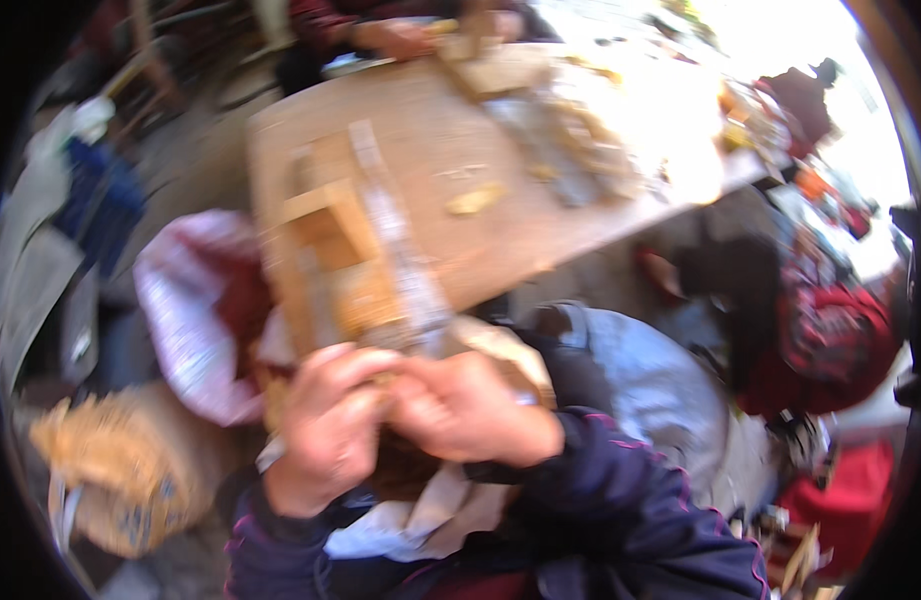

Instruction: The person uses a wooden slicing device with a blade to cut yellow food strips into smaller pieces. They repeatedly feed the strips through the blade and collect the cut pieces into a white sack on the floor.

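Note:
My left hand (329, 427) and my right hand (471, 409) meet over my lap, just off the near end of the table (460, 255). Pinched between their fingertips is a small yellowish piece (385, 377), mostly covered by the fingers and blurred. Beyond the hands, on the table, lies a wooden fixture (329, 225) with a box-like block. A long pale strip (400, 225) runs along its right side. Farther right on the tabletop rests a flat yellowish piece (475, 199). Beneath my hands, an opening with pale cloth or sacking (460, 499) shows on my lap.
A pinkish-white woven sack (182, 315) stands open left of the table, with a brown sack (130, 465) nearer me. Across the table are a co-worker's hands (396, 37). Plastic-wrapped goods (588, 135) lie there. A person in red (820, 352) sits at right, by a pale-blue sack (648, 375).

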Motion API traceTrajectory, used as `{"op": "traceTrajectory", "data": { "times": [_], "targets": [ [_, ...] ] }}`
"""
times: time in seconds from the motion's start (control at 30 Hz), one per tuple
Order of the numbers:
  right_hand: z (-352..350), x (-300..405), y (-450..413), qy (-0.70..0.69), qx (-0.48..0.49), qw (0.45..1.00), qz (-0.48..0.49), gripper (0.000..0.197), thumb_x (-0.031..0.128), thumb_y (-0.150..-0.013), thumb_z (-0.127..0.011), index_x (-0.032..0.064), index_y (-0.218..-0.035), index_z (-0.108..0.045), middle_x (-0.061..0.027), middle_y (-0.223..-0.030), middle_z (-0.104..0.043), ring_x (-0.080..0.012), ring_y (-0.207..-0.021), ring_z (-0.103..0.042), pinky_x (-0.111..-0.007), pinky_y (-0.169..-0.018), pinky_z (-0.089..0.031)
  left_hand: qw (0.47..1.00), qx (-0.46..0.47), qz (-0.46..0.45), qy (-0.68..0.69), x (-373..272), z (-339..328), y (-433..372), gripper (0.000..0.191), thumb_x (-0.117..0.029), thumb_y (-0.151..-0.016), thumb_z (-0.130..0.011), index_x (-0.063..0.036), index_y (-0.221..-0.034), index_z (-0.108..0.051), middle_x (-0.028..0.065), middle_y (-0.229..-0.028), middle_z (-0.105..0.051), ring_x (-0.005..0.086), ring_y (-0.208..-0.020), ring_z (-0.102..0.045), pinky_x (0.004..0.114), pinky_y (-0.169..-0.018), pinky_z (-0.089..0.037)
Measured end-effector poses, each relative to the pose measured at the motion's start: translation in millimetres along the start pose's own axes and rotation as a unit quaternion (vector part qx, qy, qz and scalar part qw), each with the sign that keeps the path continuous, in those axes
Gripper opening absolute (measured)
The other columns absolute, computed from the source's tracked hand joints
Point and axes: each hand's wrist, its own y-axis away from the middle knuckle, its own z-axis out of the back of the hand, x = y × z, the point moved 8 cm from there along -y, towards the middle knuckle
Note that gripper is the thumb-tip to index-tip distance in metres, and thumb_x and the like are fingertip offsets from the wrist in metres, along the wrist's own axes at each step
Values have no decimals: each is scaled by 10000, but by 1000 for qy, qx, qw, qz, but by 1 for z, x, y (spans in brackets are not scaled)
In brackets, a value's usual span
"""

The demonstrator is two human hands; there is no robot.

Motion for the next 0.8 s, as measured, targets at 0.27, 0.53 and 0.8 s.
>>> {"op": "traceTrajectory", "data": {
  "times": [0.27, 0.53, 0.8],
  "targets": [
    [-22, -12, 6, -376, 178, 892, -178, 480, 466, -978, -572, 22, -806, -629, -41, -771, -588, -116, -725, -520, -247, -674, -403, 934, -184, 135, 276, 36, 41, 8, 197, -141, -928, -671, 53, -895, -661, 130, -987, -676, 203, -874, -658, 298, -767, -533],
    [-33, -32, 16, -401, 194, 852, -275, 370, 343, -993, -588, 24, -812, -635, -37, -761, -594, -112, -699, -542, -241, -635, -422, 754, 54, 320, 571, 49, -22, 27, 197, -67, -854, -730, 13, -998, -621, 89, -859, -656, 126, -672, -630, 243, -608, -498],
    [23, -13, -9, -221, -18, 966, -134, 190, 182, -892, -756, 14, -855, -677, 37, -745, -607, -30, -674, -495, -196, -580, -397, 808, -103, 308, 492, 63, -8, 26, 32, -58, -906, -633, -39, -888, -615, 17, -738, -619, 60, -643, -564, 217, -587, -451]
  ]
}}
